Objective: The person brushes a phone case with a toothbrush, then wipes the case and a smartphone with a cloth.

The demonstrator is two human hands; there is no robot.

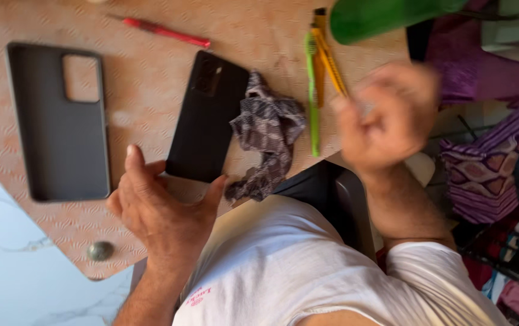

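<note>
Gripping the lower end of a black phone (206, 118), back side up, the left hand (160, 208) pinches it between thumb and fingers just above the tabletop (144, 78). Right hand (386, 118) is blurred, curled into a loose fist; whether it holds anything, cannot tell. Just right of the phone: crumpled checked cloth (266, 142), green toothbrush (312, 96), yellow utility knife (329, 57). Left: empty grey phone case (60, 127). Beyond: red pen (166, 32). Judged step: phone being readied, case off; seating it would need corners aligned.
</note>
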